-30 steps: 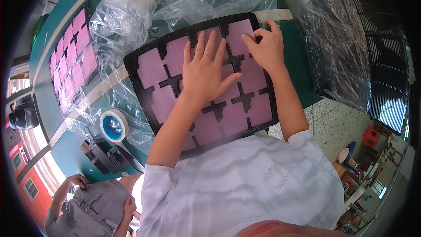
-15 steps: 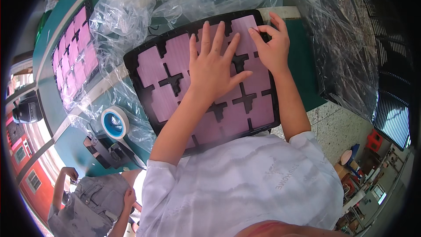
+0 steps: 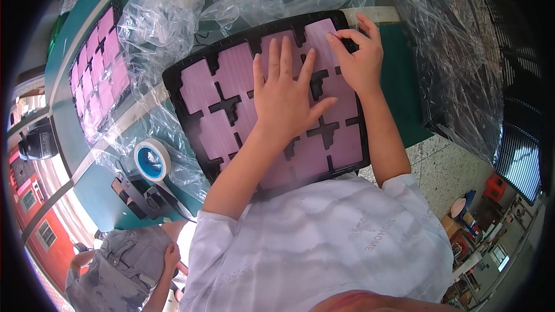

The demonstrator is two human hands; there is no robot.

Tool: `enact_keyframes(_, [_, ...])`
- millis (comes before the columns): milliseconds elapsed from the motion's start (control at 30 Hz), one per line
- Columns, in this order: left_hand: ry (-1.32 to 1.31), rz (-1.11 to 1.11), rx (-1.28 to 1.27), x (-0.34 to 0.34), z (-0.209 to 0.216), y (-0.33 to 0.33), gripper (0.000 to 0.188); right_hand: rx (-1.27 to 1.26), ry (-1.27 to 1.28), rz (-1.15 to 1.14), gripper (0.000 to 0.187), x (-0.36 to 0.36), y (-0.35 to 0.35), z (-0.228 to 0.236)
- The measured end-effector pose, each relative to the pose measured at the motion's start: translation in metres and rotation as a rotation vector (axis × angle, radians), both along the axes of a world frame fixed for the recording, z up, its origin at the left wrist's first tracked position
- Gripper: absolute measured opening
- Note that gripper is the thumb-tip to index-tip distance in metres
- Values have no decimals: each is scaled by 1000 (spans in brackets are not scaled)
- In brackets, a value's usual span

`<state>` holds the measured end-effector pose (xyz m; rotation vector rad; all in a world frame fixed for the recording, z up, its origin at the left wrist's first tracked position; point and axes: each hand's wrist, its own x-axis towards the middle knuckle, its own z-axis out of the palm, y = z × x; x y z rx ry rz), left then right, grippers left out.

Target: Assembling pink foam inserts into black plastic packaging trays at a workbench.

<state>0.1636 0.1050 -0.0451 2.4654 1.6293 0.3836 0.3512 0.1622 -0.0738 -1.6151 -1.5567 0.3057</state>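
A black tray (image 3: 185, 124) lies in front of me, its recesses filled with pink, finely lined sheet pieces (image 3: 199, 89). My left hand (image 3: 284, 98) rests on the middle of the tray, palm down, with the fingers spread over the pink pieces. At the far right corner, my right hand (image 3: 361, 60) pinches the edge of a pink piece (image 3: 319, 33) between thumb and forefinger. That piece's right edge sits slightly away from the black rim. Its underside is hidden.
Clear plastic film (image 3: 167, 29) lies crumpled behind and left of the tray. A similar pink-filled tray (image 3: 101, 75) stands far left. Nearby are a tape roll (image 3: 152, 160) and a black tape dispenser (image 3: 144, 199). Film-wrapped black trays (image 3: 457, 75) stand right; a seated person (image 3: 124, 260) is lower left.
My left hand has slid slightly right and nearer to me across the pink pieces. My right hand has barely moved; the pinched piece's edge has shifted a little left from the rim.
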Motion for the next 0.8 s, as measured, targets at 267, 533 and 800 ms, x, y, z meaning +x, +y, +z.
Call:
enact_keyframes(267, [7, -16, -23, 2, 0, -3, 87, -8, -52, -27, 16, 3, 2, -4])
enact_keyframes(533, [-97, -46, 17, -9, 11, -7, 74, 7, 26, -16, 18, 7, 4, -10])
enact_keyframes(800, [-249, 216, 326, -136, 19, 11, 30, 20, 225, 144, 19, 27, 3, -11])
